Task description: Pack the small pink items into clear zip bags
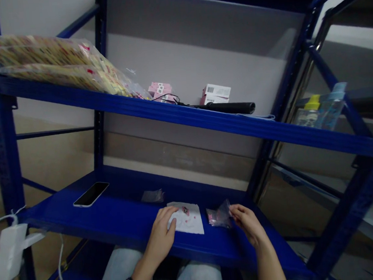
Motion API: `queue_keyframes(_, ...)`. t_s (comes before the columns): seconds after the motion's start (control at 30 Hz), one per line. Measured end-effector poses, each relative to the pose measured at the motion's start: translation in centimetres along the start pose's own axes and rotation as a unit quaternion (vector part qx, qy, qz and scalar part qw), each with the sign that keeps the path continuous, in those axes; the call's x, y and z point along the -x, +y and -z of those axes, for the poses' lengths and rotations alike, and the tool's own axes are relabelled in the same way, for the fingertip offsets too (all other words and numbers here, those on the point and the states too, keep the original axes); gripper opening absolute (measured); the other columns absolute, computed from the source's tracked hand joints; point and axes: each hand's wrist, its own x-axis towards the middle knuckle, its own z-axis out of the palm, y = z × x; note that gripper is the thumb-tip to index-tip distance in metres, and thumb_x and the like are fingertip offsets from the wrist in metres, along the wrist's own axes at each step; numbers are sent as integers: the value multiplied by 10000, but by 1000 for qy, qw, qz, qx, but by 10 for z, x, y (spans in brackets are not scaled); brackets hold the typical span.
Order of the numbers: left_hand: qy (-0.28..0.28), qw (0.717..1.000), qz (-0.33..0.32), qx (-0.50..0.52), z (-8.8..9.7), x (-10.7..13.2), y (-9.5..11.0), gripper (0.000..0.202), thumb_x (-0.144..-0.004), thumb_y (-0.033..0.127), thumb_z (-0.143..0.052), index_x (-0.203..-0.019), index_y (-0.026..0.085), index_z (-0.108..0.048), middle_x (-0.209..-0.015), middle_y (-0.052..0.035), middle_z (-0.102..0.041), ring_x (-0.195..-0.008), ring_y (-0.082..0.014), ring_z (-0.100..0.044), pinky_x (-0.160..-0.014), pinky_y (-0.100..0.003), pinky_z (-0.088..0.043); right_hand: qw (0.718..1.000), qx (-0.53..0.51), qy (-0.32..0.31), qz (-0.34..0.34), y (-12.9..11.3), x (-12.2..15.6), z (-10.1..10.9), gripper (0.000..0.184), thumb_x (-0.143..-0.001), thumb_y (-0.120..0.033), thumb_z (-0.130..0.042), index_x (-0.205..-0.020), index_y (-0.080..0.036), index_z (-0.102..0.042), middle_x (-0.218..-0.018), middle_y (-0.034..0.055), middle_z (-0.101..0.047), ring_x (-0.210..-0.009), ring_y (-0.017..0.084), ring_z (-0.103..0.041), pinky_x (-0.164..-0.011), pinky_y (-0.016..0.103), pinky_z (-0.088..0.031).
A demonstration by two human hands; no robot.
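one thin white square sheet (182, 225) lies on the lower blue metal shelf board (121, 211), bearing a small pink-red cluster (185, 210) and a few loose pink specks, too small to count surely. the left hand (163, 229) lies on the sheet's left edge, fingers loosely extended and thumb apart, gripping nothing visible. the right hand (248, 224), to the right of the sheet, pinches the corner of one clear plastic bag (223, 211) with pink bits inside; this bag lies just beside the sheet. a second clear plastic bag (152, 196) lies near the sheet's far left corner. one dark-screened phone with a pale rim (91, 194) rests well left of the sheet. above and right of the sheet stand two clear bottles (332, 107), one yellow-capped, one blue-topped.
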Motion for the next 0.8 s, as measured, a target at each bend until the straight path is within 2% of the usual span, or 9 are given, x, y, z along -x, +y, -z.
queue_keyframes(0.07, -5, 998, 16, 68, -7, 0, 23, 328, -931, 244, -465, -1206, 251, -643, -1152, -88, -687, -1072, -262, -627, -979, -413, -492, 997, -60, -39, 30, -15, 24, -26, 285, -712, -461, -724, -765, -192, -644, -640, -18, -605, -548, 125, -517, -545, 217, -391)
queue_keyframes(0.17, -42, 986, 47, 157, -16, 0, 51, 266, -930, 279, -518, -1141, 248, -676, -1061, -79, -725, -961, -233, -676, -809, -310, -556, 991, -91, -66, 76, -31, 63, -74, 301, -755, -498, -719, -788, -205, -661, -652, -19, -591, -600, 142, -515, -570, 221, -394)
queue_keyframes(0.27, -55, 975, 60, 206, -13, 3, 65, 218, -924, 319, -564, -1070, 239, -705, -1029, -77, -736, -904, -220, -697, -731, -264, -568, 985, -97, -78, 116, -35, 93, -117, 299, -775, -495, -720, -827, -200, -708, -687, 0, -612, -636, 152, -511, -581, 226, -401)
queue_keyframes(0.33, -55, 972, 63, 220, -4, 7, 68, 203, -927, 332, -573, -1031, 237, -719, -1001, -70, -746, -868, -211, -707, -740, -260, -572, 983, -105, -86, 123, -33, 103, -136, 309, -791, -496, -709, -866, -197, -736, -741, 24, -655, -661, 163, -534, -601, 238, -425)
queue_keyframes(0.5, -41, 969, 97, 225, 13, 19, 58, 199, -911, 360, -618, -989, 225, -740, -936, -63, -766, -833, -217, -724, -725, -256, -579, 980, -99, -125, 118, -23, 105, -153, 346, -768, -512, -731, -899, -195, -780, -815, 68, -726, -700, 205, -611, -631, 273, -485)
queue_keyframes(0.63, -27, 968, 109, 225, 12, 27, 49, 186, -899, 357, -638, -962, 222, -750, -931, -66, -771, -842, -225, -728, -750, -266, -582, 977, -107, -144, 111, -16, 105, -157, 336, -770, -505, -735, -934, -217, -792, -892, 83, -752, -834, 257, -670, -736, 309, -526)
queue_keyframes(0.8, -26, 961, 128, 242, 6, 29, 43, 198, -886, 373, -657, -963, 209, -738, -930, -70, -768, -847, -226, -726, -765, -272, -582, 976, -104, -148, 118, -16, 107, -159, 330, -798, -486, -719, -979, -219, -787, -949, 97, -754, -888, 271, -683, -802, 336, -535)
